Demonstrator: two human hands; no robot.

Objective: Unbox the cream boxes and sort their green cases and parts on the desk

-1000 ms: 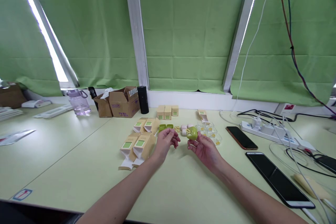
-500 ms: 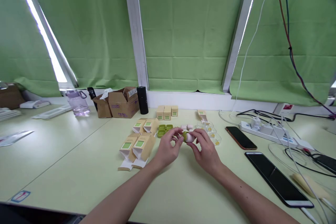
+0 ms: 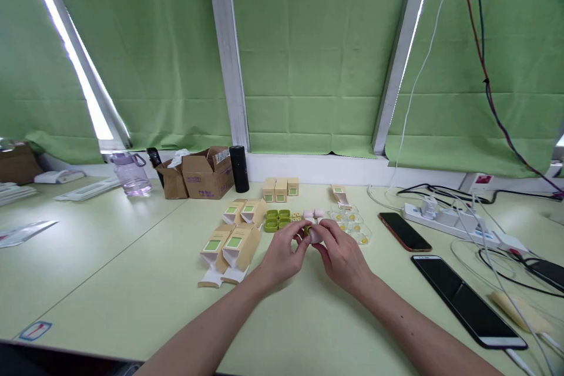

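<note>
Close together over the table, both hands are closed on one small object. My left hand (image 3: pixel 283 251) pinches its small green piece (image 3: pixel 307 228). My right hand (image 3: pixel 346 255) grips the small rounded white piece (image 3: pixel 315 235), which meets the green piece; fingers hide much of the join. Behind my left fingers sit several green square cups (image 3: pixel 271 224) and small yellow pieces (image 3: pixel 296 216). More whitish rounded pieces (image 3: pixel 318 212) lie behind my hands. Beyond my right fingers is a clear plastic tray (image 3: pixel 365 237) with yellow bits in it.
Several open beige boxes (image 3: pixel 243 244) stand left of my hands, with closed ones (image 3: pixel 281 190) farther back. Another opened box (image 3: pixel 339 192) lies behind the tray. Two phones (image 3: pixel 467 299) and a power strip (image 3: pixel 449 220) with cables are right. A cardboard carton (image 3: pixel 207 176) stands back left.
My hands have drawn closer together, and the white piece is turned and more covered by my right fingers. The small yellow pieces behind my left hand now show.
</note>
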